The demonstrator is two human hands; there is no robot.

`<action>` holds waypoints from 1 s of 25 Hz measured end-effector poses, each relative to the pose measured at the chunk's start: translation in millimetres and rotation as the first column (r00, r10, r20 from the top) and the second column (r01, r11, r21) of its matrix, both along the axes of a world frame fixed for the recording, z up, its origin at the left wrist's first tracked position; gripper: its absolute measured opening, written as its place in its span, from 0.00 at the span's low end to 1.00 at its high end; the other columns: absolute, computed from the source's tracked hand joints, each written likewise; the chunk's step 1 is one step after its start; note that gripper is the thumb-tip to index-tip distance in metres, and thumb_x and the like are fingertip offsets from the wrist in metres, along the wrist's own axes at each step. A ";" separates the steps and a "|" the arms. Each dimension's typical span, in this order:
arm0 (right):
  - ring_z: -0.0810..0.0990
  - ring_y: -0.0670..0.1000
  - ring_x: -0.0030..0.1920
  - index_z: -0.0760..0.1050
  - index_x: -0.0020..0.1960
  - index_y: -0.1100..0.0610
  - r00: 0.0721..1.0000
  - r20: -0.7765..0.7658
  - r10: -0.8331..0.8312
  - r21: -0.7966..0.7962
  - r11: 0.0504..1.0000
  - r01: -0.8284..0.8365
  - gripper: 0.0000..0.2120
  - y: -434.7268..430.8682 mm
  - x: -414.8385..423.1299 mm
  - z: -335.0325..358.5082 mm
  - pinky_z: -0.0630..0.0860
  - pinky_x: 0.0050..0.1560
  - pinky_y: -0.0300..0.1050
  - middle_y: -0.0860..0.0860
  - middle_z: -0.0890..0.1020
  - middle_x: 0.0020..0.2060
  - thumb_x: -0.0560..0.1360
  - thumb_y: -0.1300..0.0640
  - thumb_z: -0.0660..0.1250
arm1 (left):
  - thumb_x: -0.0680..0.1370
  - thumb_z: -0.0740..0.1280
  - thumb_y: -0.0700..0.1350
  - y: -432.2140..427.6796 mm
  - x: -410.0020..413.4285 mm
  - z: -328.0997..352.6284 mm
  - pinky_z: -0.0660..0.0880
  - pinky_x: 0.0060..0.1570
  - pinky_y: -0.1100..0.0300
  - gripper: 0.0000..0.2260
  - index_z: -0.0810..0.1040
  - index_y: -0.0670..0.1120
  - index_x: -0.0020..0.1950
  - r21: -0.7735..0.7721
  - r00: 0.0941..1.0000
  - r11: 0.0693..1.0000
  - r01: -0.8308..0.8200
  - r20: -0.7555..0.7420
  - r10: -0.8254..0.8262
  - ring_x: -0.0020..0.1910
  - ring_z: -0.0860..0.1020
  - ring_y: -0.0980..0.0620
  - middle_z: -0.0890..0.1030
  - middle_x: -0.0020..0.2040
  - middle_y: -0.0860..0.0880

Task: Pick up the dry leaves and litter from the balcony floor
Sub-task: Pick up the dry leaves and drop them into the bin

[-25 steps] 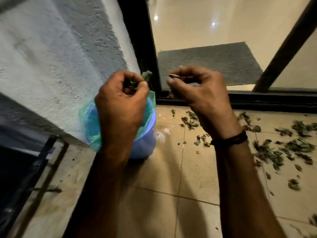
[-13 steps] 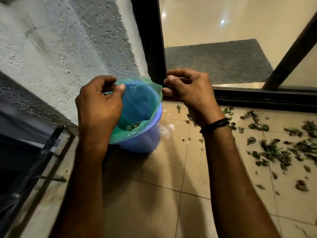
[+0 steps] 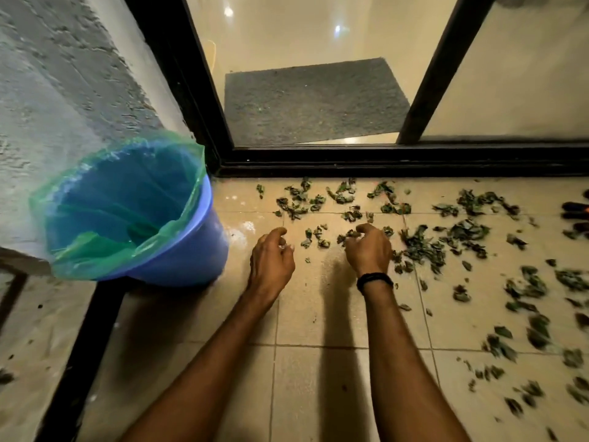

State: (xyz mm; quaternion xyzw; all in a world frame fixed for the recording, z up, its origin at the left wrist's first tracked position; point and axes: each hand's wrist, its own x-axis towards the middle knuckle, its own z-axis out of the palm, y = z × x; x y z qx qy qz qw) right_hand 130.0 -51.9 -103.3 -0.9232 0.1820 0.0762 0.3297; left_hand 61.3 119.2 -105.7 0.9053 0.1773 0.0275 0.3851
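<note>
- Right hand (image 3: 368, 248): low, fingers and thumb curled round a small clump of dry leaves (image 3: 348, 235); more lie ahead of it and to its right.
- Left hand (image 3: 272, 258): curled, fingertips down; we cannot tell whether it holds anything.
- Bucket (image 3: 191, 250): lined, just left of the left hand.
- Risk, as we judge it: brittle leaves crumble under a tight pinch, or slip from a loose one before reaching the bucket.

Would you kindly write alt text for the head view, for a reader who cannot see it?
A left hand and a right hand, fingers curled, reach among dry leaves strewn over the tiled floor. A blue bucket lined with a green bag stands at left.
</note>
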 end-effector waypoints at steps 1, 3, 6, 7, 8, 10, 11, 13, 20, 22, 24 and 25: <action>0.68 0.59 0.69 0.72 0.70 0.54 0.996 -0.018 0.092 -0.012 0.996 -0.092 0.21 5.5 -2.3 -11.4 0.69 0.66 0.50 0.58 0.70 0.70 0.77 0.60 0.67 | 0.79 0.67 0.43 -3.0 -0.7 -13.7 0.77 0.57 0.53 0.20 0.72 0.47 0.72 0.012 0.999 1.000 0.010 -0.048 -0.009 0.56 0.79 0.47 0.78 0.61 0.45; 0.61 0.59 0.71 0.69 0.71 0.53 0.961 0.005 0.278 -0.054 0.959 -0.277 0.22 12.3 -6.9 -34.4 0.67 0.68 0.52 0.56 0.63 0.73 0.79 0.64 0.63 | 0.79 0.67 0.43 -10.9 3.5 -30.6 0.76 0.60 0.50 0.26 0.65 0.50 0.76 0.061 0.993 0.996 0.064 -0.103 -0.057 0.60 0.76 0.46 0.73 0.66 0.44; 0.71 0.57 0.61 0.77 0.60 0.56 0.955 0.091 0.283 -0.174 0.948 -0.264 0.14 5.4 -11.6 -53.5 0.72 0.58 0.47 0.56 0.74 0.60 0.78 0.67 0.60 | 0.78 0.70 0.46 -25.1 25.2 -39.0 0.75 0.62 0.48 0.32 0.59 0.56 0.79 0.177 0.980 0.967 0.186 -0.101 -0.170 0.66 0.70 0.45 0.64 0.73 0.43; 0.75 0.56 0.57 0.79 0.58 0.57 0.967 0.119 0.225 -0.167 0.965 -0.204 0.13 1.3 -12.6 -55.1 0.73 0.56 0.46 0.56 0.77 0.56 0.78 0.67 0.61 | 0.78 0.70 0.49 -29.6 34.1 -40.6 0.74 0.63 0.47 0.32 0.59 0.57 0.79 0.190 0.973 0.957 0.220 -0.110 -0.202 0.68 0.67 0.44 0.61 0.75 0.43; 0.77 0.56 0.55 0.80 0.57 0.57 0.976 0.138 0.170 -0.141 0.979 -0.151 0.13 -2.9 -12.1 -54.8 0.74 0.55 0.45 0.56 0.79 0.54 0.77 0.67 0.62 | 0.78 0.70 0.51 -33.5 42.6 -42.5 0.74 0.62 0.47 0.32 0.60 0.58 0.78 0.201 0.965 0.947 0.251 -0.128 -0.229 0.69 0.65 0.44 0.59 0.76 0.44; 0.78 0.54 0.53 0.80 0.57 0.57 0.978 0.181 0.100 -0.092 0.992 -0.084 0.12 -8.8 -5.7 -49.5 0.73 0.56 0.42 0.56 0.80 0.52 0.77 0.66 0.63 | 0.78 0.70 0.52 -39.2 52.8 -48.3 0.75 0.59 0.49 0.27 0.66 0.56 0.76 0.255 0.950 0.919 0.302 -0.157 -0.269 0.67 0.66 0.44 0.63 0.74 0.44; 0.77 0.54 0.53 0.80 0.59 0.57 0.976 0.201 0.082 -0.079 0.995 -0.067 0.13 -9.3 1.0 -44.4 0.72 0.55 0.41 0.56 0.80 0.53 0.78 0.65 0.63 | 0.79 0.69 0.51 -40.9 53.4 -51.4 0.77 0.56 0.51 0.23 0.70 0.53 0.74 0.283 0.949 0.906 0.313 -0.135 -0.286 0.64 0.68 0.45 0.68 0.70 0.44; 0.76 0.54 0.56 0.76 0.65 0.56 0.976 0.206 0.070 -0.053 0.997 -0.060 0.16 -5.4 21.9 -36.9 0.69 0.55 0.39 0.56 0.78 0.56 0.79 0.65 0.62 | 0.81 0.66 0.47 -40.3 48.9 -55.8 0.77 0.50 0.57 0.14 0.78 0.47 0.66 0.299 0.951 0.904 0.304 -0.043 -0.306 0.55 0.73 0.49 0.75 0.59 0.45; 0.76 0.57 0.52 0.75 0.59 0.59 0.978 0.061 0.200 -0.123 0.974 -0.192 0.10 3.5 60.1 -58.6 0.73 0.51 0.49 0.59 0.74 0.57 0.80 0.58 0.61 | 0.82 0.65 0.43 -10.7 65.5 -35.2 0.70 0.44 0.62 0.08 0.80 0.41 0.57 0.160 0.988 0.986 0.046 0.140 -0.068 0.48 0.75 0.51 0.76 0.54 0.46; 0.77 0.53 0.50 0.78 0.55 0.60 0.979 0.118 0.167 -0.133 0.980 -0.151 0.08 2.4 49.8 -62.6 0.75 0.52 0.46 0.57 0.76 0.56 0.79 0.59 0.64 | 0.82 0.65 0.42 0.4 84.1 -40.6 0.77 0.47 0.59 0.09 0.78 0.39 0.59 0.174 0.993 0.984 0.047 0.098 -0.065 0.52 0.76 0.50 0.75 0.61 0.43; 0.76 0.52 0.49 0.81 0.53 0.59 0.975 0.155 0.161 -0.119 0.982 -0.144 0.07 2.3 36.8 -60.3 0.72 0.53 0.40 0.56 0.78 0.52 0.78 0.60 0.66 | 0.81 0.65 0.41 7.9 97.0 -54.6 0.79 0.57 0.55 0.11 0.77 0.39 0.61 0.231 0.991 0.967 0.111 0.041 -0.124 0.61 0.75 0.48 0.68 0.72 0.40; 0.75 0.51 0.47 0.81 0.52 0.58 0.971 0.181 0.153 -0.094 0.986 -0.138 0.06 2.6 31.5 -58.3 0.71 0.52 0.39 0.55 0.79 0.51 0.77 0.60 0.67 | 0.81 0.65 0.41 9.6 100.4 -60.7 0.77 0.61 0.55 0.11 0.76 0.39 0.61 0.276 0.986 0.949 0.154 0.018 -0.166 0.63 0.74 0.48 0.67 0.73 0.40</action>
